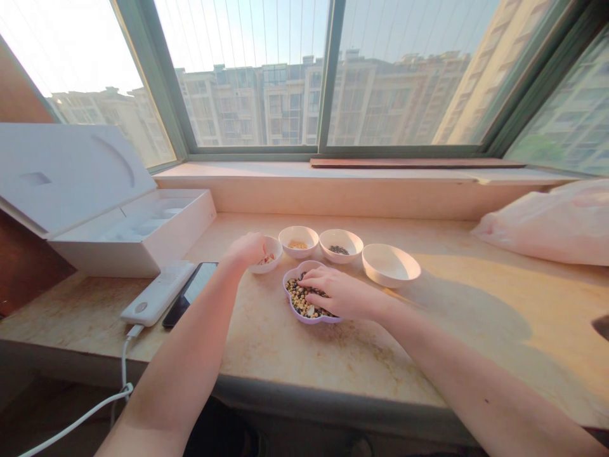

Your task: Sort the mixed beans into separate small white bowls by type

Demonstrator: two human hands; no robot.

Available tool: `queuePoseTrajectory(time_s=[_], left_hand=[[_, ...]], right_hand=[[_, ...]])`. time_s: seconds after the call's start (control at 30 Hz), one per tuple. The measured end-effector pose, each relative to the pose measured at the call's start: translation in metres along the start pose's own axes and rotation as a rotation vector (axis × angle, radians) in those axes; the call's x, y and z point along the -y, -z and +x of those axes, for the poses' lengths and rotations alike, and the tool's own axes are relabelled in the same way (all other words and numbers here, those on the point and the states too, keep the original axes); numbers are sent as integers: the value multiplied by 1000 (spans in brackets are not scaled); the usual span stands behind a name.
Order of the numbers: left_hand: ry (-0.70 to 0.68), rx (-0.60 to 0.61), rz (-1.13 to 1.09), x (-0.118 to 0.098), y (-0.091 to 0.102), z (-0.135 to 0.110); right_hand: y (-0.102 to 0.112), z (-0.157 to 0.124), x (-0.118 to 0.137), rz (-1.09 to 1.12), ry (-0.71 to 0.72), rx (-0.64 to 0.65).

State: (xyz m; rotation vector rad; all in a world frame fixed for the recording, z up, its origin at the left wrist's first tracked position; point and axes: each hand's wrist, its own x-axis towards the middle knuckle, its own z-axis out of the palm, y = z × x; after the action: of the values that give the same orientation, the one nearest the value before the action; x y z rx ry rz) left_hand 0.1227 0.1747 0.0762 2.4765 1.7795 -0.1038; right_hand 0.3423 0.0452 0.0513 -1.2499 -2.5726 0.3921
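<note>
A purple flower-shaped bowl [321,319] holds a mix of yellow and dark beans with some pale pieces. My right hand [340,292] reaches over it from the right, fingers spread and resting on the beans [301,298]. At the left end of a row of white bowls, my left hand [246,249] hangs over the small bowl [275,261] of reddish and white pieces. Its fingers look curled together; their tips and anything between them are hidden. Yellow grains [298,244] lie in the second bowl [299,233], dark beans [338,249] in the third [341,240].
A fourth white bowl [392,265] stands at the right of the row. Left of my arm lie a phone [183,304] and a white power bank [159,295] with a cable [124,355]. Behind them is an opened white box [183,231]. A plastic bag [547,222] sits far right.
</note>
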Motion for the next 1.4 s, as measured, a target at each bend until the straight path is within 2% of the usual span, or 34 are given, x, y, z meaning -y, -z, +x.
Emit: queuePoseTrajectory(time_s=[0.27,0.43,0.67,0.87,0.97,1.1,1.2,1.4], left_hand=[[68,-50,-52,-4,7,-5],[46,-99,-75,-10,11,-10],[25,-159,-65,-14,10,-13],[-34,-200,-107,-17,8,-13],[-130,-273,-172,-20,7,-12],[-404,-372,-325,-31,6,-15],[-561,-356,-420,-43,3,-20],[-722,-329,-448,-59,-8,-18]], right_hand=[[-3,1,-8,27,-52,20],[-2,1,-8,38,-69,-8],[5,0,0,0,-116,58],[5,0,-2,93,-123,-70],[5,0,-8,197,-173,-181],[13,-1,-13,405,-342,-321],[17,0,-17,584,-361,-405],[13,4,-29,905,-393,-518]])
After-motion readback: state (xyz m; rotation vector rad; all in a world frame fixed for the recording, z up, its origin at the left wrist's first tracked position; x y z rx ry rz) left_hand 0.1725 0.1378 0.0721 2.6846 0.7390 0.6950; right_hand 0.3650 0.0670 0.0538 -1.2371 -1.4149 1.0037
